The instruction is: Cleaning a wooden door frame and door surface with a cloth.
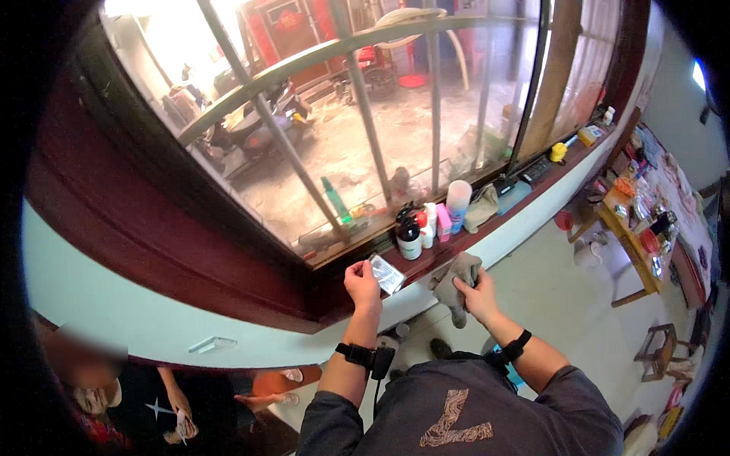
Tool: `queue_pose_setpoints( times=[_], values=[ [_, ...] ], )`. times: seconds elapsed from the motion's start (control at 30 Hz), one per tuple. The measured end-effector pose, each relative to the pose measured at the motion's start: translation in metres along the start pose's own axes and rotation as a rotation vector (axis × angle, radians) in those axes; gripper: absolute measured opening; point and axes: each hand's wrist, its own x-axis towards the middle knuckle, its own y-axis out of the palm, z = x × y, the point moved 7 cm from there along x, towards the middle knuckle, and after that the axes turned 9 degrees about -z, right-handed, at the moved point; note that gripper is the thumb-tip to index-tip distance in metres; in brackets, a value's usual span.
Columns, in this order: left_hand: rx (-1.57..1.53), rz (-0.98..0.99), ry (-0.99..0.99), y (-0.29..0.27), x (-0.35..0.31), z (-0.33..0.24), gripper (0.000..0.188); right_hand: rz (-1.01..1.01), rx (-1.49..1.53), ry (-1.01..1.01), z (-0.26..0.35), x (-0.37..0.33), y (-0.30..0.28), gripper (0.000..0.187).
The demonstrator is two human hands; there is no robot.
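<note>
My left hand is closed at the left edge of a small flat, shiny silvery rectangle, its fingers pinched there. The rectangle lies at or just above the front of the dark red windowsill; whether it touches the sill I cannot tell. In my right hand is a crumpled grey cloth, hanging in front of the sill. Behind the two hands stand a dark bottle with a white label, a white bottle, a pink box and a blue-and-white spray can.
A beige cloth and a yellow object lie farther along the sill, below the barred window. To the right, a wooden table carries clutter, near a stool. At lower left is another person.
</note>
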Motion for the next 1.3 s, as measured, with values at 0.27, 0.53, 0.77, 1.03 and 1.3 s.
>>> queue_pose_setpoints(
  times=[0.27,0.53,0.77,1.03,1.3],
  values=[
    [0.209,-0.073,-0.008,0.033,-0.011,-0.014,0.037,0.062,-0.034,0.017,-0.002,0.012,-0.016,0.049],
    [0.346,-0.06,0.373,0.017,-0.039,-0.042,0.052,0.167,-0.075,-0.015,0.003,0.009,0.027,0.054],
    [0.154,0.097,0.505,-0.035,-0.057,-0.106,0.033,0.258,0.089,0.068,0.033,-0.025,0.092,0.053],
    [0.233,0.289,1.161,-0.153,-0.1,-0.229,0.048,0.32,0.582,0.278,0.151,-0.084,0.189,0.046],
    [0.307,0.282,1.244,-0.237,-0.098,-0.293,0.081,0.585,0.459,0.0,0.294,-0.143,0.27,0.036]
  ],
)
